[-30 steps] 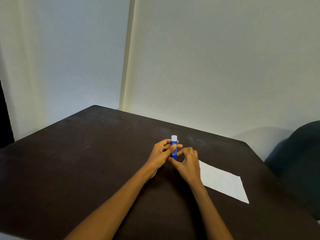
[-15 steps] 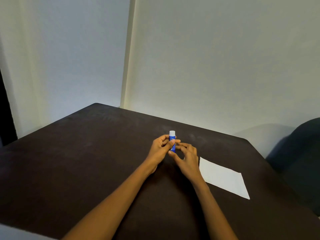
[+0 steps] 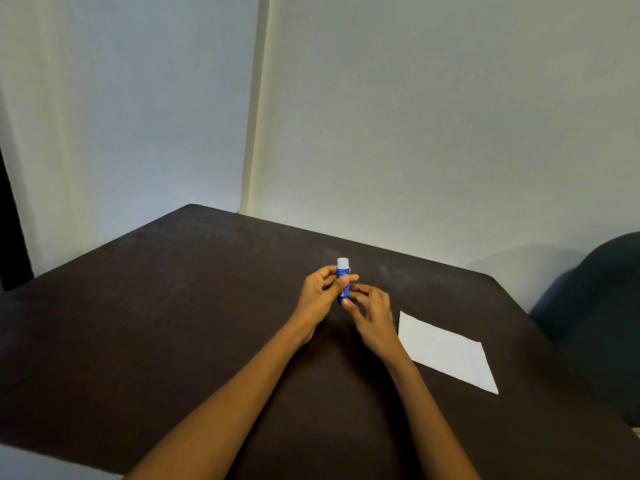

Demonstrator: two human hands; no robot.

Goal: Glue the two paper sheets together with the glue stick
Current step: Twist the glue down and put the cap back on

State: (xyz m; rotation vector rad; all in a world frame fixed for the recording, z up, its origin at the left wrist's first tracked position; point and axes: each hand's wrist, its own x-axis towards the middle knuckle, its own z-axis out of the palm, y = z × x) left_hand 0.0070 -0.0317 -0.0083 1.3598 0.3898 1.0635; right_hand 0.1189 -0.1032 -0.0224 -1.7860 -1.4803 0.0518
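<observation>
Left hand (image 3: 320,294): clamping the upright blue plastic glue stick with white cap (image 3: 343,280), steadying it.
Right hand (image 3: 372,311): fingers pinching its base, probably for twisting.
White paper (image 3: 446,351): lying flat on dark table (image 3: 173,306), awaiting glue.

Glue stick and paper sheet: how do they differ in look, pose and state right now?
The glue stick is a blue tube with a white cap; the paper sheet is plain white. The glue stick stands roughly upright, while the paper sheet lies flat. The glue stick is held in the left hand with the right hand at its base; the paper sheet sits untouched on the dark table, right of both hands. Both lie over the same table.
</observation>
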